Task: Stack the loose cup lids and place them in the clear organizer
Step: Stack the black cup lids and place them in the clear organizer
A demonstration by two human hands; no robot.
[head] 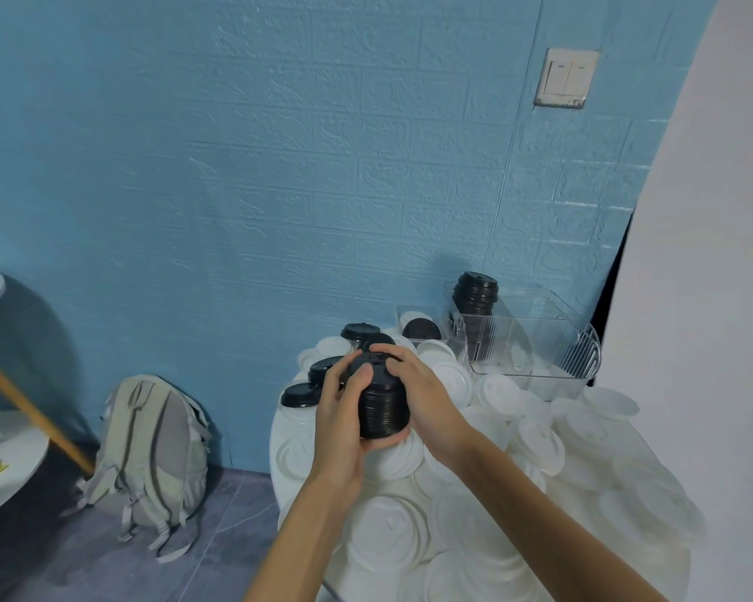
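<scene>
At the lower left of the frame a soft grey fabric backpack (153, 454) leaned against the textured blue wall (235, 167), out of the way of the work. Right of it, near the middle, loose black cup lids (298, 394) lay scattered on the far side of a heap of thin white lids (474, 514), probably waiting to join a stack.

The left hand (340, 421) curled round the near side of a stack of black lids (383, 410), thumb up against its ridged wall, while the right hand (427, 397) wrapped the other side with fingers over the top lid. Held between both palms like that, the stack looked squeezed to seat the rims together and keep the column straight. It hung just above the white heap, near the frame's centre.

To the right, the clear organizer (535, 354) stood with ribbed transparent walls, another black stack (474, 293) upright in its far compartment; a switch (566, 78) sat on the wall at upper right
</scene>
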